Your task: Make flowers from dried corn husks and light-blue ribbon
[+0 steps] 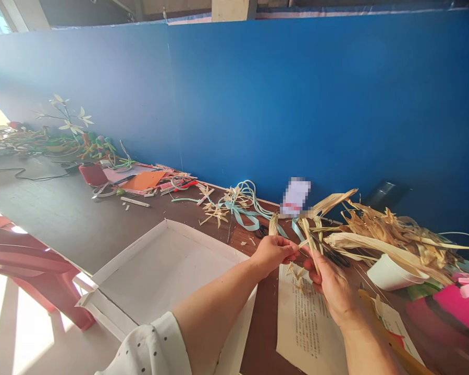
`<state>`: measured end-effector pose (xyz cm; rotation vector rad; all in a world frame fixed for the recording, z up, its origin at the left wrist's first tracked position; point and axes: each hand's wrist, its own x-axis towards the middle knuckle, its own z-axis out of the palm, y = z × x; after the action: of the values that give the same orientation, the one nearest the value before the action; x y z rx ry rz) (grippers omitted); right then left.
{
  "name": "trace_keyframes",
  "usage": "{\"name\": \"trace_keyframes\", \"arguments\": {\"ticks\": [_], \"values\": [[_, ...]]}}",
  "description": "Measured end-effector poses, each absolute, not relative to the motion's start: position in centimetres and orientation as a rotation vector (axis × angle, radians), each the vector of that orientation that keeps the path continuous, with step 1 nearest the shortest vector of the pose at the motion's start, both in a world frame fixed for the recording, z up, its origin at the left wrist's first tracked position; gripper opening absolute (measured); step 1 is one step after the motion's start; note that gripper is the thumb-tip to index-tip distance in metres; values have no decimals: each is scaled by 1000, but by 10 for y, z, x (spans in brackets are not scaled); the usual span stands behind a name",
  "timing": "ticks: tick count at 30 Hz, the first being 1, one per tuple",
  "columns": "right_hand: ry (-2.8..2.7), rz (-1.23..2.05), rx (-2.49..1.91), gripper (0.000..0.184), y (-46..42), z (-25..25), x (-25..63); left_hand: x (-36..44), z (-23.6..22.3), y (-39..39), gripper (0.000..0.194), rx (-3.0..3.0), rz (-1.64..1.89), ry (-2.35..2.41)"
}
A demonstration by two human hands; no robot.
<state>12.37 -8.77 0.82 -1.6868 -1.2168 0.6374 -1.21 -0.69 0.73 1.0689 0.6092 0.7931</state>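
Note:
My right hand [332,286] is closed around a pale, dry corn husk strip [309,237], which points up and away from me. Close beside it, the fingertips of my left hand [273,255] pinch a small pale husk end [303,244]; whether it belongs to the same strip I cannot tell. Below both hands lies a printed sheet of paper [305,328], with small star-shaped husk pieces [297,275] at its top edge. Dark-handled scissors [261,231] lie partly hidden behind my left hand.
A shallow white box lid [172,271] lies left of my hands. Dried husks [394,229] and a tilted white cup [396,272] are on the right. Husk flowers [217,213] and pale blue ribbon [246,221] lie ahead. A blue partition [297,104] stands behind; a pink chair [35,265] is left.

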Motion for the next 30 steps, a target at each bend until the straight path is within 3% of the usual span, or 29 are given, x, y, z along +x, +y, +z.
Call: {"name": "trace_keyframes", "arguments": {"ticks": [3, 7, 19, 30], "values": [[-1035, 945, -1541, 48, -89, 13, 117, -13, 6, -5, 33, 1084, 772, 612], [-1009, 1035, -1464, 49, -90, 16, 113, -14, 3, -2, 39, 1081, 758, 596], [-1099, 768, -1599, 41, -85, 6, 121, -15, 8, -4, 44, 977, 699, 603], [-1064, 819, -1536, 39, -85, 6, 118, -14, 4, -3, 42, 1025, 708, 675]]}}
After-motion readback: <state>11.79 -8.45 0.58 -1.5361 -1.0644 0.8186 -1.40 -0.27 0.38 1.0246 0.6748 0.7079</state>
